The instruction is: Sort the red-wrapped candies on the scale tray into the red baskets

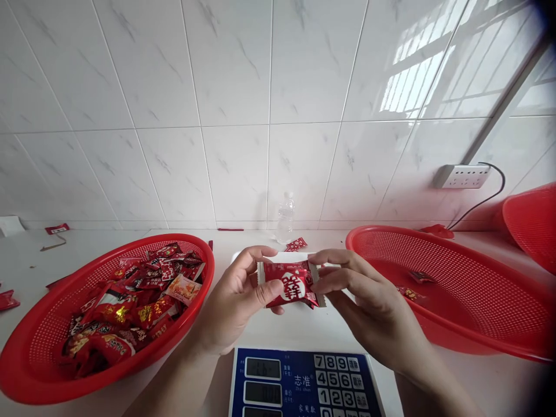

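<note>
Above the white pan of a digital scale (304,382), a red wrapped candy (290,284) with a white round emblem is held up between both hands. My left hand (243,289) grips its left end, thumb across the front. The fingers of my right hand (365,295) pinch the right end near the crimped wrapper edge. Part of another red wrapper shows behind the candy, low on its right side; how it is held is hidden. On the left, a red plastic basket (207,272) holds many wrapped candies (130,301). To the right stands another red basket (490,266) with a few candies inside.
A clear plastic bottle (285,217) stands against the tiled wall. Beside it lies a red packet (296,244). A power strip (463,176) with a black cable is on the wall at right. Another red basket (532,226) leans at the far right.
</note>
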